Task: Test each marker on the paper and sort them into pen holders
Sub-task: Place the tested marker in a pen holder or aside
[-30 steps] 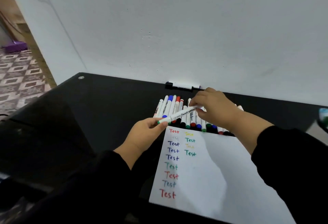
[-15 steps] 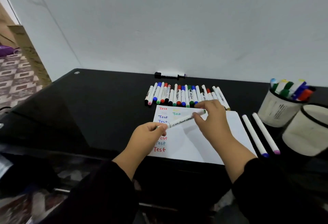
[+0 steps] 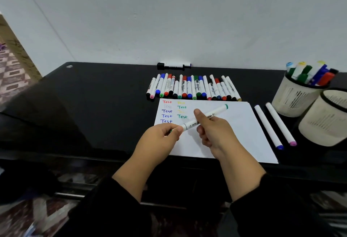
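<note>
Both hands have drawn back toward the near edge of the paper (image 3: 240, 129) since half a second ago, bringing the green marker (image 3: 204, 117) with them. Left hand (image 3: 161, 139) pinches the cap end; right hand (image 3: 214, 133) curls around the barrel, marker slanting up above the sheet. Uncapping looks next; a jerky pull could flick ink or drop the cap off the table edge. Left hand hides the cap and lower "Test" lines. Right of the paper lie two capped markers (image 3: 274, 126). Farther off sits the marker row (image 3: 193, 88). Far right, a filled pen holder (image 3: 294, 99) and a nearer pen holder (image 3: 326, 120), cut off, contents unseen.
</note>
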Motion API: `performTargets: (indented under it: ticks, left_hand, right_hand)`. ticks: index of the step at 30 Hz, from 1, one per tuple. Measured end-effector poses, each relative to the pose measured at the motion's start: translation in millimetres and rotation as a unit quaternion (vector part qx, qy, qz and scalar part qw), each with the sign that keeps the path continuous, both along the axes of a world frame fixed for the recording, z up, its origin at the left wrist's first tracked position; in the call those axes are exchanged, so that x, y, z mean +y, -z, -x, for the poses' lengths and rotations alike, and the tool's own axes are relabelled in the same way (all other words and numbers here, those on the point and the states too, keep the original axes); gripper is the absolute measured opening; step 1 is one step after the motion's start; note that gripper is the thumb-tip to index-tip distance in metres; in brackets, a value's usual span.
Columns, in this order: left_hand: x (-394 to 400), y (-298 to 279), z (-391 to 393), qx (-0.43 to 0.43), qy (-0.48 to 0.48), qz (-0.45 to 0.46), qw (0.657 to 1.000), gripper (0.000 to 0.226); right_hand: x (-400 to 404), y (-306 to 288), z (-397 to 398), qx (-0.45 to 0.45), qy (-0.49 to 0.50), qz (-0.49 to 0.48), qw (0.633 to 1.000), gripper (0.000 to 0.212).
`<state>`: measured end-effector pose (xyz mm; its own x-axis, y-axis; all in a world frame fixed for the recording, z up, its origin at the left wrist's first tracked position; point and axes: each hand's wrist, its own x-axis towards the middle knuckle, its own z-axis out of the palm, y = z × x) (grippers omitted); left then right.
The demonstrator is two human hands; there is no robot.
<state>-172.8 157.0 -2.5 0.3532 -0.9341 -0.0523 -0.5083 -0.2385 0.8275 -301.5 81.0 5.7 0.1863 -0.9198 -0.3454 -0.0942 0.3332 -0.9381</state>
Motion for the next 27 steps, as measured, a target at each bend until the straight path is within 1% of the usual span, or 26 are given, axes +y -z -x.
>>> performTargets:
  ticks: [3, 7, 12, 15, 21, 27]
  left_hand:
    - [-2, 1, -2, -0.035, 0.017, -0.013, 0.999, 0.024]
    - [-6, 2, -2, -0.054, 0.043, -0.018, 0.997, 0.022]
    - [-11, 1, -4, -0.037, 0.055, -0.035, 0.997, 0.026]
    - [-14, 1, -5, -0.012, 0.058, -0.032, 0.998, 0.027]
    - [-18, 1, -5, -0.045, 0.075, -0.049, 0.995, 0.03]
    - [-18, 0, -9, -0.028, 0.081, -0.053, 0.995, 0.031]
  right_hand:
    - [-1, 1, -3, -0.028, -0.003, -0.01, 1.0, 0.031]
    - [-4, 2, -6, -0.044, -0.001, -0.002, 0.999, 0.026]
    - [-5, 5, -11, -0.058, 0.024, 0.022, 0.998, 0.025]
    - [-7, 5, -14, -0.046, 0.025, 0.043, 0.998, 0.026]
    - [-12, 9, -18, -0.054, 0.031, 0.045, 0.997, 0.022]
    - [-15, 6, -21, -0.067, 0.015, 0.047, 0.997, 0.02]
